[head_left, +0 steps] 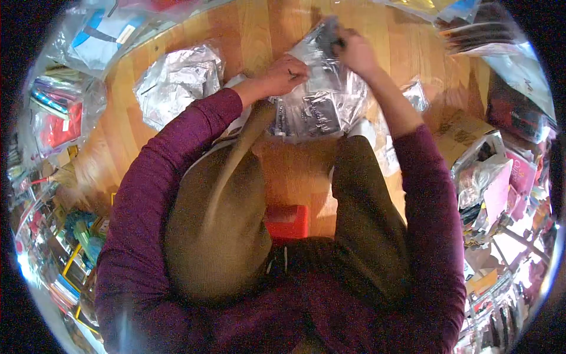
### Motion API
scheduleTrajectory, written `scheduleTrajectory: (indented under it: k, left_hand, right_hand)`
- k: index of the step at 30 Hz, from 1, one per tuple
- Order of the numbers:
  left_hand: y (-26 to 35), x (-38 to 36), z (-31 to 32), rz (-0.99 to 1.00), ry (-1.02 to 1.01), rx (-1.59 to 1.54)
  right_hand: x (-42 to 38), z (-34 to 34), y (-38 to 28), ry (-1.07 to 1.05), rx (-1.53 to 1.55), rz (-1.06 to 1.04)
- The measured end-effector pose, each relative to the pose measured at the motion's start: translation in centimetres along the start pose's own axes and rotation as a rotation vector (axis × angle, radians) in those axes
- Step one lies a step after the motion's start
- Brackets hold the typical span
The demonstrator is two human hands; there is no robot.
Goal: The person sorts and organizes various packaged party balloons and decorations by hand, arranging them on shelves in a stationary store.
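My left hand (286, 75) is closed, with its fingers at the left edge of a clear plastic bag (318, 74). My right hand (355, 54) is curled at the bag's upper right and smeared by motion. A small dark thing (337, 43) shows at its fingertips, too blurred to name. Below both hands, several flat packets in clear wrap lie on the floor between my feet, among them a dark packet (321, 113) with pale lettering.
On the wooden floor (247, 29), a pile of clear plastic packets (180, 82) lies at the left. A red object (287, 222) sits between my legs. Bagged goods (62, 118) crowd the left side; an open cardboard box (466, 138) and pink packets (519, 180) stand at the right.
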State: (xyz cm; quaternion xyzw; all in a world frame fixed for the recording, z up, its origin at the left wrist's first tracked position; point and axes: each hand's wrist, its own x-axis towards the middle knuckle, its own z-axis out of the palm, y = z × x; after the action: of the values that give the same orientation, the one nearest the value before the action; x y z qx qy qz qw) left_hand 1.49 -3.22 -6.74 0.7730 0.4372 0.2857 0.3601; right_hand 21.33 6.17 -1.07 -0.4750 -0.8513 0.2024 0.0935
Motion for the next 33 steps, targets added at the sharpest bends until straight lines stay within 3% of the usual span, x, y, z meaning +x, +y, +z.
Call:
scheduleTrajectory:
  k: [2,4,6,7,12,14,15,18,19,20,23,25,27,30,32,33]
  left_hand:
    - [0.1,0.2,-0.3,-0.008,-0.047,0.038]
    - [0.3,-0.1,-0.7,-0.020,-0.100,0.081]
    - [1.2,-0.6,-0.6,-0.078,-0.159,0.128]
    - [2.2,-0.4,-1.1,-0.142,-0.296,0.165]
    - [1.6,-1.1,-0.2,-0.036,-0.137,0.095]
    - [1.8,-1.2,-0.7,-0.046,-0.178,0.078]
    - [1.2,-1.1,-0.4,-0.048,-0.180,0.084]
    - [0.2,-1.3,0.7,-0.092,-0.154,-0.059]
    - [0.4,-1.3,0.2,-0.056,-0.162,-0.010]
    - [0.5,-1.3,0.0,-0.017,-0.172,0.041]
    - [0.2,-1.6,0.2,-0.066,-0.189,0.096]
    - [0.6,-1.4,-0.3,-0.130,-0.262,0.123]
    - [1.3,-1.0,-1.0,-0.195,-0.332,0.152]
    - [1.6,-1.6,-0.8,-0.345,-0.198,0.170]
    - [-0.9,-2.7,0.6,-0.197,0.027,0.333]
    - [0.0,-2.6,0.3,-0.197,0.025,0.332]
  right_hand:
    - [-0.8,2.1,-2.1,-0.429,-0.143,0.000]
    - [-4.4,4.8,-3.1,-0.301,-0.018,-0.017]
    - [-7.0,4.8,-3.0,-0.541,0.021,-0.158]
    - [-8.7,4.5,-2.9,-0.625,0.033,-0.138]
    - [-12.5,2.3,-2.2,-0.855,-0.020,-0.132]
    - [-12.5,1.6,-1.2,-0.859,0.174,-0.238]
    - [-11.8,1.2,-0.7,-0.977,0.251,-0.105]
    - [-10.8,-0.4,2.6,-0.659,0.413,0.095]
    - [-10.6,-0.2,4.8,-0.508,0.296,0.136]
    - [-10.6,-0.7,6.8,-0.378,0.588,0.104]
    - [-9.7,-1.6,7.2,-0.361,0.585,0.155]
    - [-9.5,-0.6,5.9,-0.418,0.638,0.346]
    - [-10.4,0.8,4.7,-0.365,0.642,0.295]
    - [-10.6,1.8,3.9,-0.381,0.609,0.242]
    - [-9.9,0.8,2.8,-0.442,0.550,0.203]
    - [-9.4,0.0,1.9,-0.576,0.653,0.340]
